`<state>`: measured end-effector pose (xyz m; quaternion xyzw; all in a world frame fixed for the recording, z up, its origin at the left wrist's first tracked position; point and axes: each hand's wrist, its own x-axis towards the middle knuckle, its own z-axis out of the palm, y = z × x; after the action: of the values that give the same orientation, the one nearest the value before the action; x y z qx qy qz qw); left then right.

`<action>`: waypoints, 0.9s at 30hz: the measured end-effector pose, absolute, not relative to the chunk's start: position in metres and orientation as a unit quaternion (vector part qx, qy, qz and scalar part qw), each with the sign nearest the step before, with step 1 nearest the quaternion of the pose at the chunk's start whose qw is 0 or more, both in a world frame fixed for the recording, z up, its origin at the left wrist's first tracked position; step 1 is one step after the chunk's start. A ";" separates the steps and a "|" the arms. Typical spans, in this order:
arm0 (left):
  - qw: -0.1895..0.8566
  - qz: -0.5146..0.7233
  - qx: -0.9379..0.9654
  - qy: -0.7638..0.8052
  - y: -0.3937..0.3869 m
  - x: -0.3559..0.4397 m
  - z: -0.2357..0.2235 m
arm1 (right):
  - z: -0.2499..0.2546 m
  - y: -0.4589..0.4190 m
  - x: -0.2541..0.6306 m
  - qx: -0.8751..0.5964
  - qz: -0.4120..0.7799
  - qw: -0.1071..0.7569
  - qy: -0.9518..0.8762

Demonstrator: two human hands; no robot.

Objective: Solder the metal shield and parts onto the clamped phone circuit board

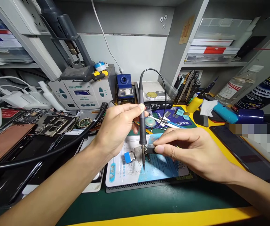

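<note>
My left hand [119, 127] is closed around the upper end of a black soldering iron [142, 125], which hangs nearly upright with its tip pointing down. Between thumb and fingers, my right hand [188, 150] pinches a small dark grey block [150, 148] close beside the iron's metal shaft. Below and behind the iron lies a small metal part with a blue tab [128, 157], partly hidden by the iron and the block. It rests on a white and blue printed plate [125, 179].
A grey hot-air station [83, 94] stands at the back left, its thick black hose [78, 141] running behind my left arm. Phone boards [52, 124] lie to the left. A yellow bottle [194, 103] and a dark phone [238, 147] are on the right.
</note>
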<state>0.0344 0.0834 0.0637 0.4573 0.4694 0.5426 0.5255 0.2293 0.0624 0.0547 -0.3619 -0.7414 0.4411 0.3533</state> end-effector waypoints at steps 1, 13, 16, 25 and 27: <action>0.525 0.542 0.458 0.470 0.084 0.035 0.064 | 0.055 0.063 0.230 -0.370 0.439 0.353 -0.739; 0.512 0.543 0.462 0.478 0.082 0.033 0.063 | 0.051 0.058 0.225 -0.361 0.381 0.374 -0.765; 0.507 0.542 0.466 0.482 0.083 0.034 0.063 | 0.051 0.056 0.226 -0.354 0.361 0.378 -0.776; 0.505 0.541 0.471 0.480 0.084 0.034 0.060 | 0.052 0.057 0.224 -0.329 0.385 0.342 -0.792; 0.505 0.542 0.469 0.481 0.084 0.034 0.060 | 0.054 0.056 0.224 -0.321 0.410 0.326 -0.789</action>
<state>0.0338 0.0839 0.0595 0.4693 0.4808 0.5417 0.5051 0.2241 0.0564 0.0537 -0.3206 -0.7892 0.4100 0.3261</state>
